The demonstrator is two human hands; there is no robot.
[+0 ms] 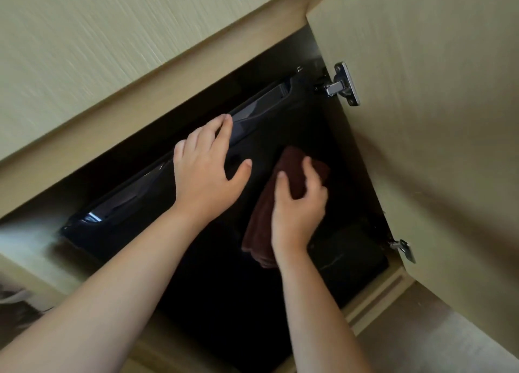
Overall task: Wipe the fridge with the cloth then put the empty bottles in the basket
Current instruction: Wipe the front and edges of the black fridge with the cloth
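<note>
Your left hand (205,170) lies flat, its fingers (224,125) spread wide and nearly straight. The fingertips touch the glossy recessed grip strip (258,106) along the top edge of the black fridge (224,288), and the thumb points out to the right over the dark front. It holds nothing.

Your right hand (297,207) grips the brown cloth (292,164), with thumb and fingers curled round the bunched upper part. The rest of the cloth hangs down past the wrist on its left side. The cloth is in front of the fridge's black front, just right of your left hand, and the two hands are near each other but apart. Cannot tell if the cloth actually presses on the surface or is just off it.

The fridge sits inside a light wood cabinet (112,136), filling most of the opening. The front is very dark, with little detail visible beyond reflections on the grip strip.

The cabinet door (435,120) stands swung open on the right. It has a metal upper hinge (341,84) and a lower hinge (403,249) on its inner face. Both forearms are bare and reach in from the bottom of the view. There is a patch of floor (449,344) at lower right below the door. The lower left corner is blurred and I cannot identify it.
</note>
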